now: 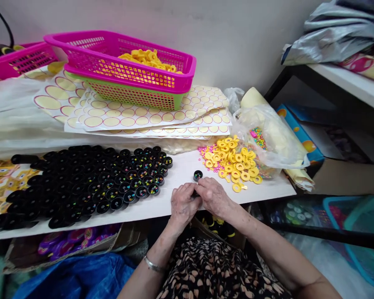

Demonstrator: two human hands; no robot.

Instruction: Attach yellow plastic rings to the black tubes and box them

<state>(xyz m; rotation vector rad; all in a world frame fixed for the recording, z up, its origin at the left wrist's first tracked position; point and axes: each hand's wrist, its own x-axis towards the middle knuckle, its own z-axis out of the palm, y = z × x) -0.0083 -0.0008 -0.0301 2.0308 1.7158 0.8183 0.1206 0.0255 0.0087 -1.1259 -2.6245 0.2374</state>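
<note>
My left hand (184, 201) and my right hand (214, 197) meet at the front edge of the white work surface, fingers curled together. Between them shows a bit of a small black piece (195, 194), mostly covered by the fingers. Just beyond the fingertips stands one small round black cup (198, 175) with coloured beads inside. To the right of my hands lies a loose pile of yellow plastic rings with tabs (237, 162), beside scattered pink beads (205, 154). On the left, many black cups (112, 194) stand packed together, several with coloured beads in them.
A pink basket (187, 81) of yellow parts sits in a green basket (137, 93), on sticker sheets (156, 120). A plastic bag (277, 141) with coloured beads lies at right, near a shelf (355, 83). Below are a box of purple items (71, 241) and yellow-black pieces (216, 224).
</note>
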